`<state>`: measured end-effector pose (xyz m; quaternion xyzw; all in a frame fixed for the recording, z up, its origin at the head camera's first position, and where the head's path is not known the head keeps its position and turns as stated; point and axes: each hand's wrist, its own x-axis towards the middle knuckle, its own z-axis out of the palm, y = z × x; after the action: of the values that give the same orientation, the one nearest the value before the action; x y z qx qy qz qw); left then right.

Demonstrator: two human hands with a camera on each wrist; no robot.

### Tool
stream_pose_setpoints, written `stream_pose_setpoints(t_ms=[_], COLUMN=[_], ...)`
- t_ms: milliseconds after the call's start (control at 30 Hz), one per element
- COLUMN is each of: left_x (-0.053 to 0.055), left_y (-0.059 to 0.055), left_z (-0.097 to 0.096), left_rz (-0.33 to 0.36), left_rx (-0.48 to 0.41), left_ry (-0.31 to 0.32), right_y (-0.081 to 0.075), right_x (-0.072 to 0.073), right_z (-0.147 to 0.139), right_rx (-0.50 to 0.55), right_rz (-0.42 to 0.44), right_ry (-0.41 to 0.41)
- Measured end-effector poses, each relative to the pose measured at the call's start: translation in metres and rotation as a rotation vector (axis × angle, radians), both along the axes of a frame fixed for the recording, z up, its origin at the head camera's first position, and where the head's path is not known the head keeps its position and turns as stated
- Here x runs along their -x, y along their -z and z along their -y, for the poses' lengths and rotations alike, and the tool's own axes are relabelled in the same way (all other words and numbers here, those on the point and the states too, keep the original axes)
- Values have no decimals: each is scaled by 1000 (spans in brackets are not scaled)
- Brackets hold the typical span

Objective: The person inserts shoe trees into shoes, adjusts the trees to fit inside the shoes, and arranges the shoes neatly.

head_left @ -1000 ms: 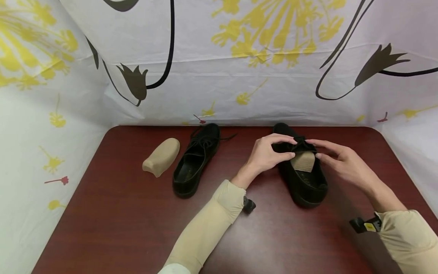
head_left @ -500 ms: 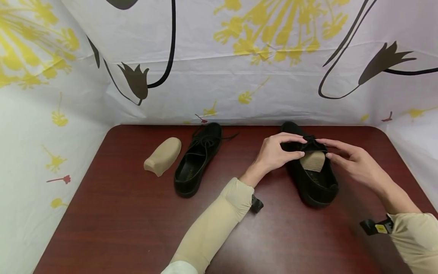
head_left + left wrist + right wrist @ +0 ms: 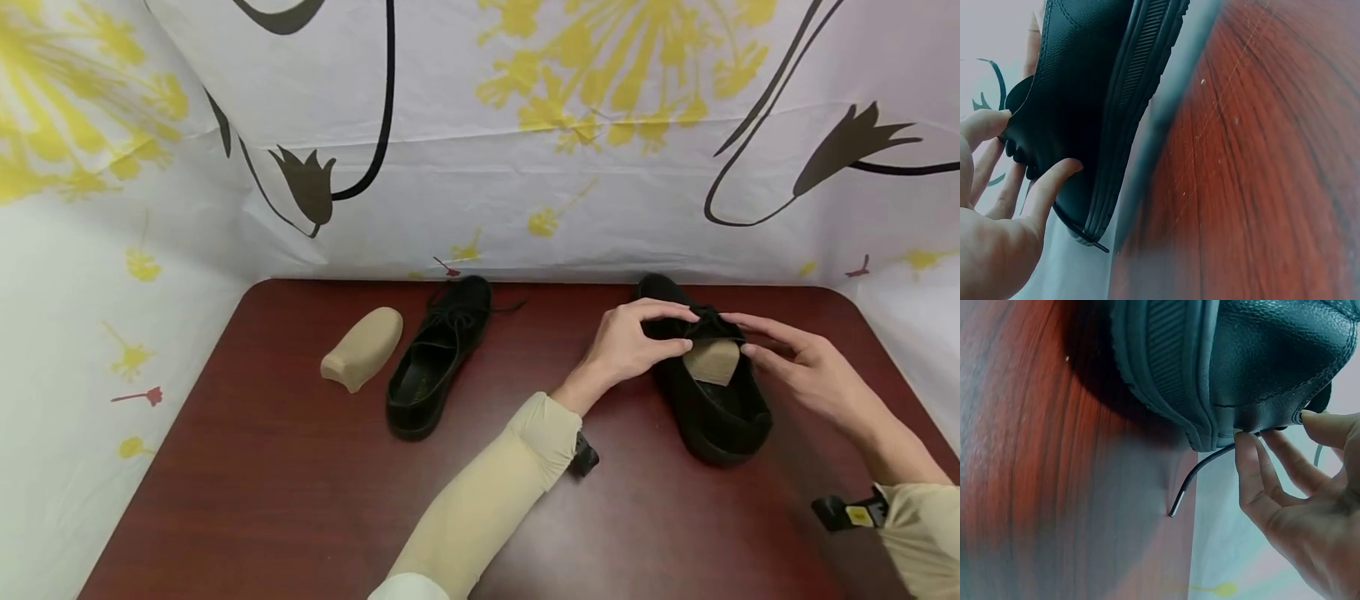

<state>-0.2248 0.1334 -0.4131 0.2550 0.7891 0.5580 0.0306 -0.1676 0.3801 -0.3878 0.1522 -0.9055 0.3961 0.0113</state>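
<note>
On the right side of the table, a black lace-up shoe has a beige moulded shoe insert in its opening, its far end hidden under the tongue. My left hand holds the shoe by its lace area from the left. From the other side my right hand pinches the edge near the laces. In the left wrist view, the left fingers lie against the black upper. The right wrist view has the right thumb at the shoe's edge, with a loose lace end hanging nearby.
A second black shoe, laced, stands left of centre. Beside it lies another beige insert. The dark red table meets a patterned white cloth at its back edge.
The right shoe and both hands have shifted rightward, away from the left shoe. The insert has travelled inside the shoe. My grip looks the same, and the view has panned slightly left.
</note>
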Motion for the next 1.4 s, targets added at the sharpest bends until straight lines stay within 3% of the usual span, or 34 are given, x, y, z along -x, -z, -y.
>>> stream_pose_setpoints(t_ms=[367, 667, 1000, 1400], left_x=[5, 9, 5, 8], left_y=[4, -1, -1, -1], left_z=[-8, -18, -34, -41], left_rz=[12, 32, 58, 68], left_rx=[-2, 24, 39, 31], left_ry=[3, -18, -5, -3], right_y=[2, 0, 2, 3], right_x=[1, 5, -1, 0], right_z=[-7, -16, -31, -37], right_rx=[22, 47, -2, 44], right_rz=[32, 25, 55, 44], right_ry=[14, 8, 79, 58])
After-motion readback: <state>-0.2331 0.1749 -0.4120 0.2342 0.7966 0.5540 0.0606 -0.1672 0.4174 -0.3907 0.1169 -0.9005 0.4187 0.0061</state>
